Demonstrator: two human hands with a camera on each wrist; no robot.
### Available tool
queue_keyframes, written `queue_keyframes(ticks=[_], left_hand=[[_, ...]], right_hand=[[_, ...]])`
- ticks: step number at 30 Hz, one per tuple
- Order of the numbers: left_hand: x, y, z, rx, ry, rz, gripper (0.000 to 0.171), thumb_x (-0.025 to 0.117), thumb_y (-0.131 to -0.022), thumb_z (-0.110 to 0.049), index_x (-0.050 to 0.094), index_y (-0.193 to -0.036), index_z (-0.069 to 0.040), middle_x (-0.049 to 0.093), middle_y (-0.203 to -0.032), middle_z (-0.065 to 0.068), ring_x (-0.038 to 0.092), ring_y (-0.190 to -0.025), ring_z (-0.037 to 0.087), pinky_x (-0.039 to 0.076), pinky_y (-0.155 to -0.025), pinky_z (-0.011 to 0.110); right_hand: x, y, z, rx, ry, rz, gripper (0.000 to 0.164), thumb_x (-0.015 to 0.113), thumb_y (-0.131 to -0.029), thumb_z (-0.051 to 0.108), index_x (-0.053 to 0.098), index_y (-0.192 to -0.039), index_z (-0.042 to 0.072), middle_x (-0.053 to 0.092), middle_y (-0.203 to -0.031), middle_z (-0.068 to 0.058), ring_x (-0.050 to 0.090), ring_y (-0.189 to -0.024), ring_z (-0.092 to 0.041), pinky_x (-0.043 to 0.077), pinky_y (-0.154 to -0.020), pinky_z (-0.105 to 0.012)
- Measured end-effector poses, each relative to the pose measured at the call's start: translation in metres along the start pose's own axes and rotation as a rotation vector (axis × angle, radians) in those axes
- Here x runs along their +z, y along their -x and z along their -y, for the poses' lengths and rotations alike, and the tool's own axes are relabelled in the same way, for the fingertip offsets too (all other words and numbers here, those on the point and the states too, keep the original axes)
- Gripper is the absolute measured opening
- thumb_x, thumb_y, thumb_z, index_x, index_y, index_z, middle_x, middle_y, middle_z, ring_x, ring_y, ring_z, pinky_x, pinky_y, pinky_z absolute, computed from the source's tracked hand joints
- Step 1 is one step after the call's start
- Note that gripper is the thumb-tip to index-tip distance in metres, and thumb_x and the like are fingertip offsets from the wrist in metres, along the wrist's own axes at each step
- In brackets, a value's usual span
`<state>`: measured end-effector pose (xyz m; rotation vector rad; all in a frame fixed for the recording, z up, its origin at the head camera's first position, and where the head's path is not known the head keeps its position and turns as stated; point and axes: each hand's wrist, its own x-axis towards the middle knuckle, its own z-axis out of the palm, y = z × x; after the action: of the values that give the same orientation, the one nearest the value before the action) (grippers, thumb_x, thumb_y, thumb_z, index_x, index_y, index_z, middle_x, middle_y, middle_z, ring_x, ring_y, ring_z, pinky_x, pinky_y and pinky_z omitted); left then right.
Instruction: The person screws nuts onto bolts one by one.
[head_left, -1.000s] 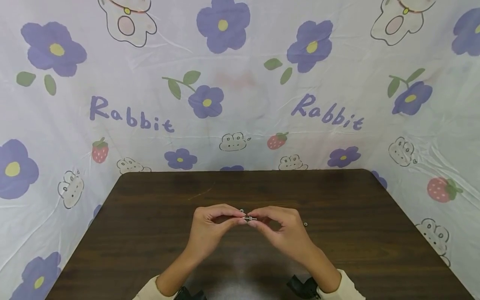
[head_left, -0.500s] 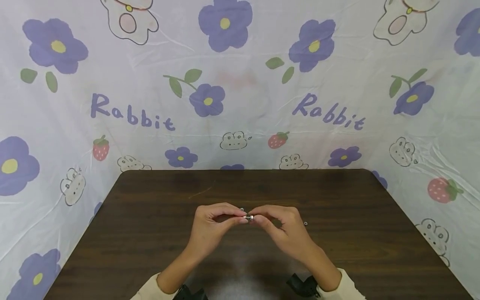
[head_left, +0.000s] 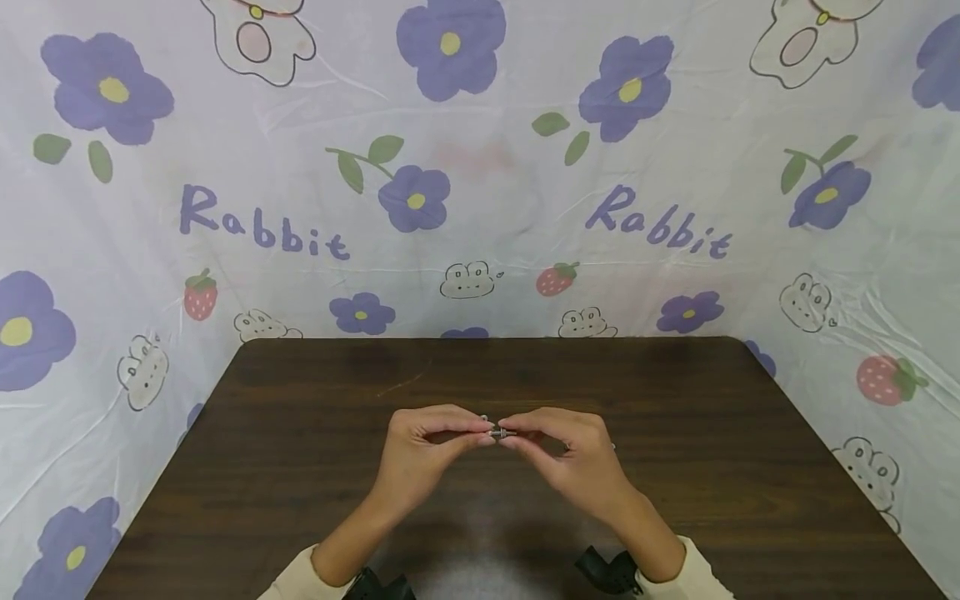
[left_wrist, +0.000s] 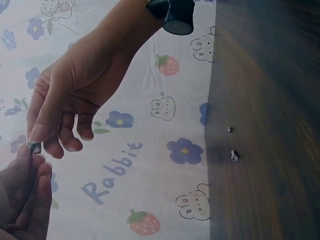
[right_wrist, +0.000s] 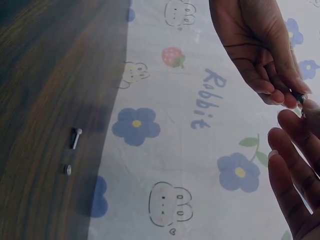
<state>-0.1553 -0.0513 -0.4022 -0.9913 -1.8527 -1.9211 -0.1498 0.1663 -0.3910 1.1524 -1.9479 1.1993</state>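
A small metal bolt point(head_left: 501, 433) is held level between the two hands, a little above the table. The left hand point(head_left: 431, 450) pinches its left end between thumb and fingertips. A nut point(head_left: 504, 432) shows as a short ring partway along the bolt, and the right hand point(head_left: 573, 458) has thumb and index finger around it. In the left wrist view the right hand point(left_wrist: 75, 80) reaches down to the bolt point(left_wrist: 34, 147), its other fingers loosely bent. The fingertips hide much of the bolt in both wrist views.
On the dark wooden table point(head_left: 300, 467) lie a loose bolt point(right_wrist: 76, 138) and a loose nut point(right_wrist: 68, 170), partly hidden behind the hands in the head view. A printed curtain point(head_left: 480, 208) borders the table at the back and sides.
The right fingertips parted from the bolt half a second ago and have closed in around the nut again. The left hand keeps its pinch nearly in place.
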Motion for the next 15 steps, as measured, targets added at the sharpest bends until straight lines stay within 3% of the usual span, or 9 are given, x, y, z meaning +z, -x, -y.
queue_keyframes(ticks=[15], left_hand=[[0.0020,0.0009,-0.0005,0.008,0.003,0.011,0.012,0.079,-0.083,0.005,0.079,-0.094,0.002,0.077,-0.092,0.010,0.075,-0.086,0.024,0.062,-0.075,0.039]], right_hand=[[0.0020,0.0032,0.0008,0.102,-0.031,0.041,0.018,0.072,-0.091,-0.003,0.077,-0.098,0.013,0.076,-0.091,0.002,0.072,-0.080,-0.010,0.058,-0.070,-0.023]])
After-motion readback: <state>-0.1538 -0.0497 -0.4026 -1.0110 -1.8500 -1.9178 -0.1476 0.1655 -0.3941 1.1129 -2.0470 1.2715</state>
